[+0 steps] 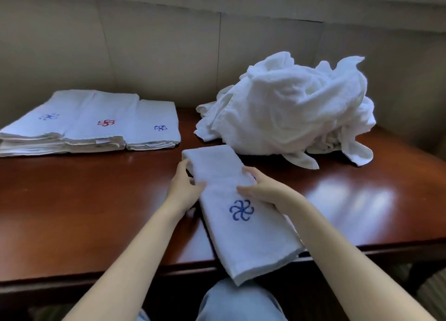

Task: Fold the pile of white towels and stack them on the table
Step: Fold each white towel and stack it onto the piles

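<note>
Wooden table (96, 200): towel (241, 238) lies between left hand (185, 183) and right hand (261, 188), both gripping its side edges.

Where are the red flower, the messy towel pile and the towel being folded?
red flower (106, 122): head view, middle of the stitched emblem.
messy towel pile (289, 103): head view, front of the heap.
towel being folded (253, 243): head view, flat part below its blue emblem.
</note>
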